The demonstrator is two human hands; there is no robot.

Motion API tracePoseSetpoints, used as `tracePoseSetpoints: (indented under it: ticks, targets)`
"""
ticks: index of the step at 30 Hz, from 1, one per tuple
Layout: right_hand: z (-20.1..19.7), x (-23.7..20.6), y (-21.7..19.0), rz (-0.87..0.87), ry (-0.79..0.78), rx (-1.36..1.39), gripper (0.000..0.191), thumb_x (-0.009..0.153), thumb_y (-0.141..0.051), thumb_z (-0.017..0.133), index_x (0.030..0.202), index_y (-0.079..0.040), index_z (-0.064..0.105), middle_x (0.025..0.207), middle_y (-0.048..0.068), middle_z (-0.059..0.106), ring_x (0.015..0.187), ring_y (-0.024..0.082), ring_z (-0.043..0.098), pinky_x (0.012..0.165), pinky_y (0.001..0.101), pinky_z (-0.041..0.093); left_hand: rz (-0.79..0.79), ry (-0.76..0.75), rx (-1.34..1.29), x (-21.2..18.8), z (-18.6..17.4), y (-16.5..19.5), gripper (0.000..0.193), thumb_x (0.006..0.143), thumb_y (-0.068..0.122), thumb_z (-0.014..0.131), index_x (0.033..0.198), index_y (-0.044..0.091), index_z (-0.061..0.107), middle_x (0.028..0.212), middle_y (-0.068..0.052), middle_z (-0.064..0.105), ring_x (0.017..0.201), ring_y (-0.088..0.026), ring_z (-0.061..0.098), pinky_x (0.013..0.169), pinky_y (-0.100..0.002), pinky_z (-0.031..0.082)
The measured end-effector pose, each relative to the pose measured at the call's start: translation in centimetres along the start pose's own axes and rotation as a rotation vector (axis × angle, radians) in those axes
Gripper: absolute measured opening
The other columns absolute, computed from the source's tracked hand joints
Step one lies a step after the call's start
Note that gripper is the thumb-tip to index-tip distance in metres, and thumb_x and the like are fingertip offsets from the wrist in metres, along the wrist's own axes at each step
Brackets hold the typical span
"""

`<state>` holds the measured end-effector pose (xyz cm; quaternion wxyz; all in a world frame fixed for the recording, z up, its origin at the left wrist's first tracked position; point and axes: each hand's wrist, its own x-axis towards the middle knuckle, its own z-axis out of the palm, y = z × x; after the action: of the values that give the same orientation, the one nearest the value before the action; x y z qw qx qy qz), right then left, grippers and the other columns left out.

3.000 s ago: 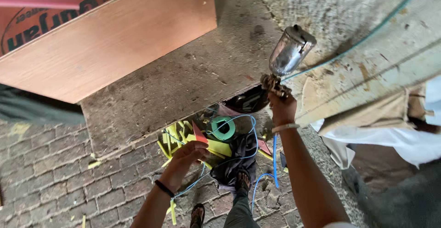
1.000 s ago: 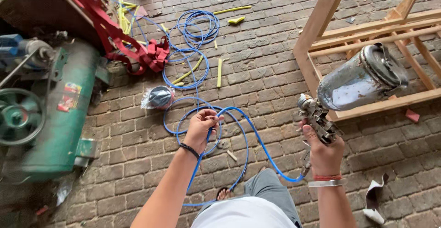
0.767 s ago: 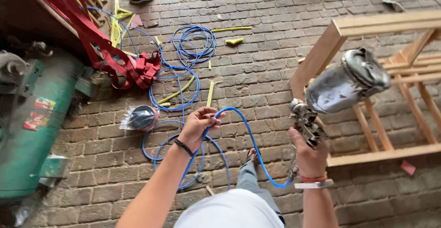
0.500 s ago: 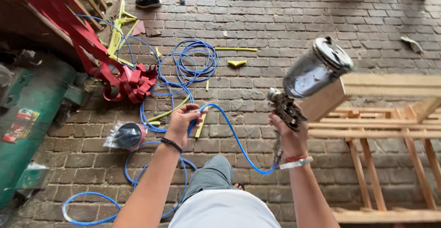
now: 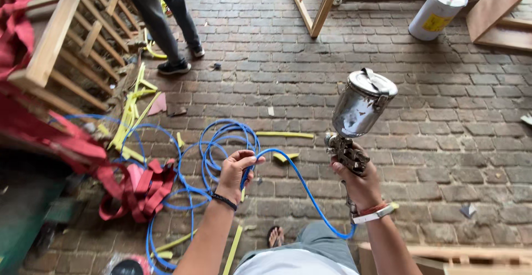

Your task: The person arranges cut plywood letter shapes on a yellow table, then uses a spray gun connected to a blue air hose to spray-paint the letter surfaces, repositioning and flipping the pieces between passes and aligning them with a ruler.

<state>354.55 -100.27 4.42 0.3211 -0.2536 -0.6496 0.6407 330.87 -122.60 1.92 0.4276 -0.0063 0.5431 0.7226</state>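
Right hand [image 5: 360, 183]: grip closed round the handle of a metal spray gun with a shiny steel cup [image 5: 360, 117], held upright above the brick floor [image 5: 443, 131]. Left hand [image 5: 237, 171]: grip closed on a thin blue air hose [image 5: 302, 183] that arcs across to the gun's base and coils on the floor beside red fabric straps [image 5: 138, 183]. Yellow strips [image 5: 284, 135] are scattered nearby. White drum [image 5: 438, 13] and a person's dark-trousered legs [image 5: 160, 20] stand well apart.

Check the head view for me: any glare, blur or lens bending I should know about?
Head view: even daylight, soft shadows; sky glare on the spray gun's metal cup; wide-angle bending at the edges; right hand, left hand and blue hose all sharp.
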Motion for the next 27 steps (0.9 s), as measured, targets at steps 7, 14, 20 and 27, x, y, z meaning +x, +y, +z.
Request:
tracePoseSetpoints:
  ticks: [7,14,20,27]
  targets:
    - [-2.9,29.1,6.8,-0.006,-0.045,0.042,0.066,0.088,-0.006,0.075,0.149,-0.001,0.05,0.107,0.002,0.071,0.096,0.008,0.064,0.085,0.0237,0.052,-0.115,-0.106,0.028,28.3,9.5,9.4,0.016,0.09,0.021,0.068,0.102,0.012,0.063,0.071,0.003,0.056,0.039,-0.003,0.035,0.033,-0.022,0.026]
    - [-0.8,63.6,7.0,-0.046,-0.221,0.075,0.063,0.093,-0.009,0.075,0.15,0.001,0.05,0.106,0.002,0.07,0.093,0.009,0.063,0.084,0.0249,0.053,-0.056,0.029,-0.058,52.4,17.5,21.8,0.017,0.09,0.022,0.067,0.103,0.012,0.063,0.071,0.002,0.054,0.039,-0.003,0.035,0.034,-0.023,0.026]
    - [5.1,90.7,8.5,-0.048,-0.292,0.12,0.059,0.092,-0.011,0.075,0.145,0.001,0.054,0.107,0.002,0.072,0.093,0.01,0.069,0.084,0.0257,0.056,0.06,0.135,-0.097,71.4,17.8,32.9,0.015,0.093,0.023,0.066,0.1,0.011,0.062,0.072,0.003,0.054,0.04,-0.003,0.036,0.034,-0.022,0.027]
    - [12.6,121.1,14.5,-0.067,-0.264,0.081,0.058,0.093,-0.009,0.074,0.147,0.001,0.056,0.107,0.004,0.072,0.092,0.011,0.067,0.084,0.0265,0.055,0.086,0.165,-0.152,100.7,18.0,45.3,0.014,0.092,0.023,0.067,0.098,0.012,0.062,0.069,0.004,0.052,0.039,-0.003,0.035,0.033,-0.022,0.025]
